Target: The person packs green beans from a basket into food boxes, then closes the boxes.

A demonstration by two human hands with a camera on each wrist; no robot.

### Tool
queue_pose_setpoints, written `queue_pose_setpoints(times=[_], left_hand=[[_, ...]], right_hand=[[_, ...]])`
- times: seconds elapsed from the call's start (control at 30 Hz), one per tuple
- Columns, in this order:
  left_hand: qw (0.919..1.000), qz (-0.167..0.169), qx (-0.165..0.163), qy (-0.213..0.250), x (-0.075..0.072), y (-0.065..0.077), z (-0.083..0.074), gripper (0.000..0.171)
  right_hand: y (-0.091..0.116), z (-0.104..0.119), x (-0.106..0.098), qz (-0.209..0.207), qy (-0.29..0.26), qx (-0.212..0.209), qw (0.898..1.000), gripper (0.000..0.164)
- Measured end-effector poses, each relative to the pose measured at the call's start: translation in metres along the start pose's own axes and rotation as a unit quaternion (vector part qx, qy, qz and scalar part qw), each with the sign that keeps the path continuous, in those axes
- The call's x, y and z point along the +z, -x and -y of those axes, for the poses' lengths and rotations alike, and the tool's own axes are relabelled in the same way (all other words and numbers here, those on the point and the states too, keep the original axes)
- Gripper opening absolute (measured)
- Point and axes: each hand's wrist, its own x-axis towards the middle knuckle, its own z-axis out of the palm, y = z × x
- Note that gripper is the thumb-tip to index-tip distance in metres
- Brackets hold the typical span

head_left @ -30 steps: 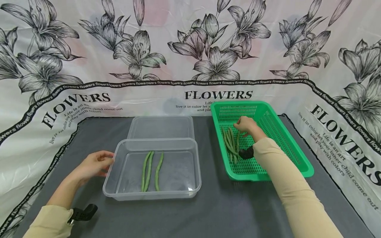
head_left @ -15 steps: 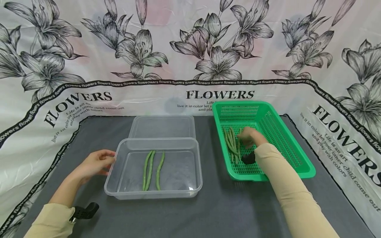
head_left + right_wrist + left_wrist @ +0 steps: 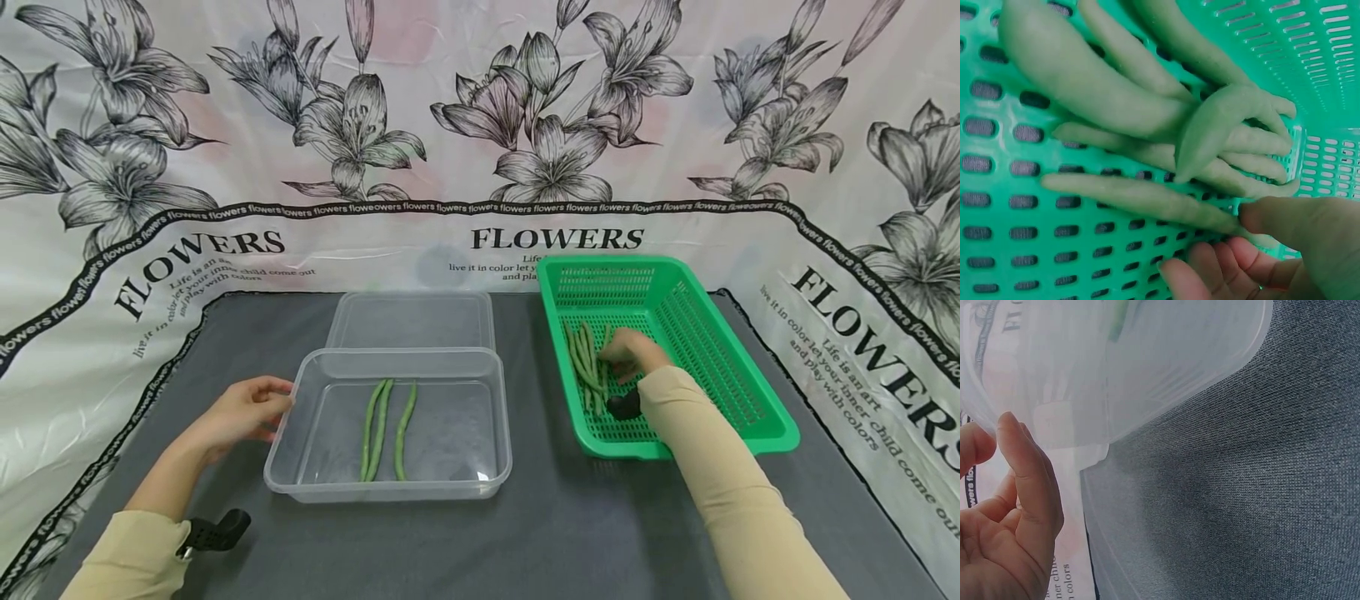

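Observation:
My right hand (image 3: 632, 353) is down in the green basket (image 3: 738, 392), at the right side of a pile of green beans (image 3: 583, 358). In the right wrist view its thumb and fingers (image 3: 1200, 278) close about the end of the outermost green bean (image 3: 1141, 197), which lies on the basket floor. My left hand (image 3: 242, 415) pinches the left rim of a clear plastic container (image 3: 465, 493), thumb and index fingertip on either side of it in the left wrist view. Inside that container, 3 green beans (image 3: 379, 429) lie lengthwise, two together and one apart.
A clear lid (image 3: 412, 321) lies flat behind the container. Dark grey cloth (image 3: 525, 533) covers the table, and a white flower-printed sheet (image 3: 375, 250) stands up behind and along the sides. The basket's raised walls surround my right hand.
My right hand has lowered toward the basket floor and come nearer to me, settling at the end of a green bean. The left hand stays at the container's rim. The view shifts slightly.

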Motion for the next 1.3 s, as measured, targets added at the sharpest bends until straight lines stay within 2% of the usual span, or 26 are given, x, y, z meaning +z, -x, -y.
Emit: queue_pose_setpoints(times=[0.27,0.43,0.57,0.8,0.93,1.1,1.3], left_hand=[[1.0,-0.002,0.001,0.002,0.0,0.001,-0.001,0.053],[1.0,0.0,0.003,-0.001,0.001,0.005,0.001,0.053],[1.0,-0.001,0.001,-0.001,0.001,0.005,0.001,0.053],[1.0,0.0,0.003,-0.002,0.001,0.002,-0.001,0.053],[1.0,-0.002,0.002,0.0,0.001,0.002,-0.001,0.052],[0.9999,0.004,0.004,0.009,0.002,0.002,0.0,0.051],[0.9999,0.0,0.008,0.011,0.001,0.002,0.002,0.052]], right_hand=[[-0.001,0.001,-0.004,-0.021,-0.01,-0.027,0.999,0.018],[0.003,0.004,-0.008,-0.051,-0.022,-0.059,0.997,0.027],[0.011,0.013,-0.016,-0.081,-0.025,-0.084,0.993,0.025],[0.028,0.039,-0.027,-0.148,0.027,-0.135,0.979,0.013],[0.036,0.057,-0.029,-0.172,0.053,-0.159,0.971,0.026],[0.05,0.082,-0.023,-0.184,0.077,-0.195,0.96,0.027],[0.067,0.117,-0.008,-0.174,0.047,-0.243,0.953,0.028]])
